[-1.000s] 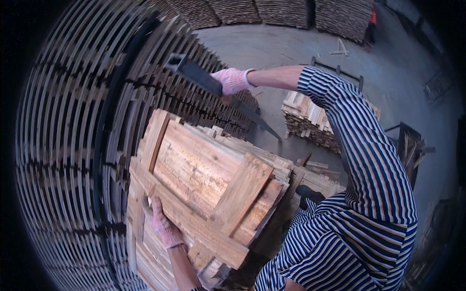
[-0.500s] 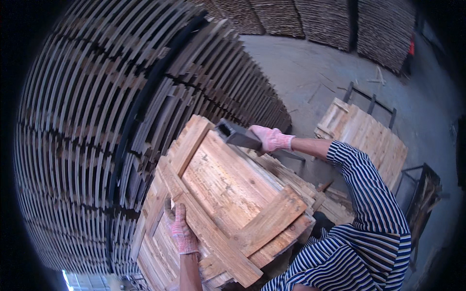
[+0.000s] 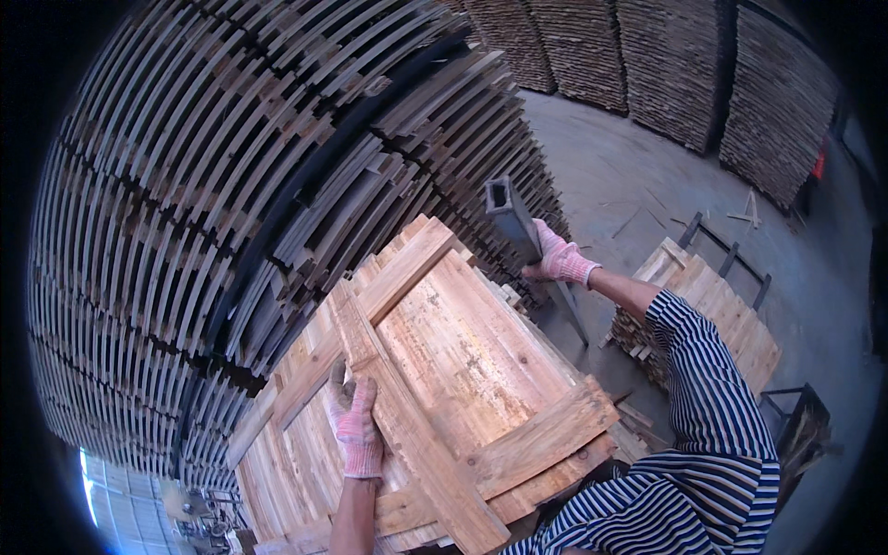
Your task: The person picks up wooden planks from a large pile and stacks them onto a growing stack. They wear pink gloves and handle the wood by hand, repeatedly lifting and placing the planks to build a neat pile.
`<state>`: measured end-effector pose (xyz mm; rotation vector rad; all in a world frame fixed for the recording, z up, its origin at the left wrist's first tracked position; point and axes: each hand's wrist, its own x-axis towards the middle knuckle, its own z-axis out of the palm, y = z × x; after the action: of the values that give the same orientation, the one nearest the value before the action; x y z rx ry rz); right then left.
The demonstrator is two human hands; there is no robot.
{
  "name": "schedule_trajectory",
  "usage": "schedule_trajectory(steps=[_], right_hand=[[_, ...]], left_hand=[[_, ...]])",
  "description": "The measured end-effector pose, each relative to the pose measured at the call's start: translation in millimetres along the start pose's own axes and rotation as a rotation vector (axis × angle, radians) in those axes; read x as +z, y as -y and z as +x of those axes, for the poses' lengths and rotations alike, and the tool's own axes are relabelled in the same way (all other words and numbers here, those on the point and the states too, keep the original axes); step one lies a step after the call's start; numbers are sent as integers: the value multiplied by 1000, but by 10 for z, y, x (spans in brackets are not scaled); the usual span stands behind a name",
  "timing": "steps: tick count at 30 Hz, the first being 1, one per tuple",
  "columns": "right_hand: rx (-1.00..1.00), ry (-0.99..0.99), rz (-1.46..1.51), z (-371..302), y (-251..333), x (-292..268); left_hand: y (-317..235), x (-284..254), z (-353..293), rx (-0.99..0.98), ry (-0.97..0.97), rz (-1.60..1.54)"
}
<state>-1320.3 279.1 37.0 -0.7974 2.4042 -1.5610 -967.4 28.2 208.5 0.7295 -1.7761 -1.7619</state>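
Observation:
In a pink-and-white knit glove, my right hand is wrapped round a dark square metal tube. The tube's hollow end points up, and its length runs down past the right side of a stack of wooden panels. My left hand, gloved alike with dark soiling on the fingers, is at the left edge of a wooden plank lying slantwise over the top panel. Its thumb lies against the plank and its fingers curl at the side; the fingertips are partly hidden. Shorter cross boards lie under the plank's line.
Tall stacks of thin slats rise at my left, with a dark upright post before them. More slat stacks line the back. To the right are a low wood pile by a metal frame and a stand holding scrap wood.
The metal tube has swung from lying nearly level over the panels' edge to steeply upright, with my right hand still round it. My left hand stays by the plank. The view has shifted.

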Motion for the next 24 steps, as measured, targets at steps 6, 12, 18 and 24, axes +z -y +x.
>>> schedule_trajectory(steps=[6, 12, 18, 24], right_hand=[[16, -126, 8, 42, -129, 222], [174, -213, -79, 688, -27, 373], [295, -231, -156, 1485, 172, 611], [345, -220, -271, 1801, 180, 695]], left_hand=[[-72, 89, -47, -2, 2, -61], [-86, 73, -43, -1, -37, 27], [-68, 60, -33, -17, -52, 21], [-124, 100, -58, 29, -39, 80]])
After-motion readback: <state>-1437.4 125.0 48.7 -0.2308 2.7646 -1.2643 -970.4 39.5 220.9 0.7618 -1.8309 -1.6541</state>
